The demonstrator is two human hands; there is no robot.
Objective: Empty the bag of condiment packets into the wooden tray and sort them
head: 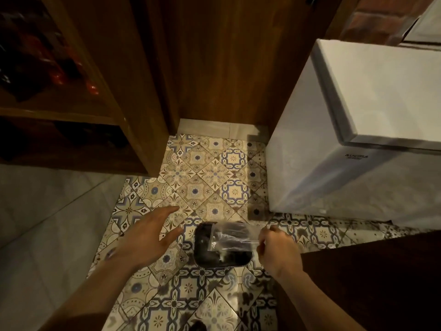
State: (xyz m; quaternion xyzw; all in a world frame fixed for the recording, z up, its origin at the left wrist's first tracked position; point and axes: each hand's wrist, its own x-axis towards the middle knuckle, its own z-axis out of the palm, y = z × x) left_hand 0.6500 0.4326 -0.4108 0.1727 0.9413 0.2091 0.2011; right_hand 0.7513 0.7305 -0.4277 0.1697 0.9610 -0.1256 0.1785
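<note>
A clear plastic bag (232, 237) hangs from my right hand (278, 252), which pinches its right end. The bag looks empty and lies stretched over a dark square bin (202, 259) standing on the patterned floor tiles. My left hand (148, 237) hovers to the left of the bin with its fingers spread, holding nothing. No wooden tray shows in this view, and no condiment packets can be made out.
A white chest freezer (358, 130) stands at the right. A wooden shelf unit (114, 91) with red and dark packages fills the left, and a wooden panel (226, 68) rises behind. A dark wooden surface (372, 283) sits at the lower right.
</note>
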